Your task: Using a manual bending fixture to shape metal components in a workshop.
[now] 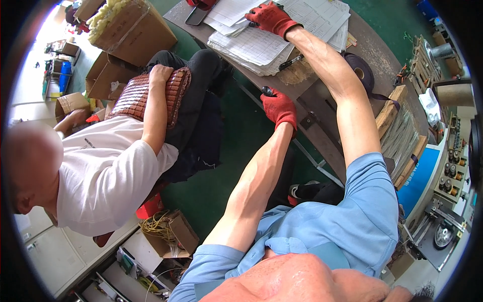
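Observation:
My left hand (279, 108), in a red glove, is closed beside the near edge of the brown table (322, 103). A small black rounded piece (268, 91) sticks out past its fingers; the rest is hidden. Farther off, my right hand (274, 20), also red-gloved, rests on stacked paper sheets (251, 48) with ruled tables. Its fingers are curled, and something dark shows at the fingertips, too small to name. A black pen (291, 62) lies at the stack's near corner.
A roll of dark strap (354, 68) lies right of my right forearm, near a wood-framed bundle of clear strips (402, 138). At left sits a person in a white shirt (105, 171), holding a brown beaded mat (148, 95). Cardboard boxes (133, 38) stand behind them.

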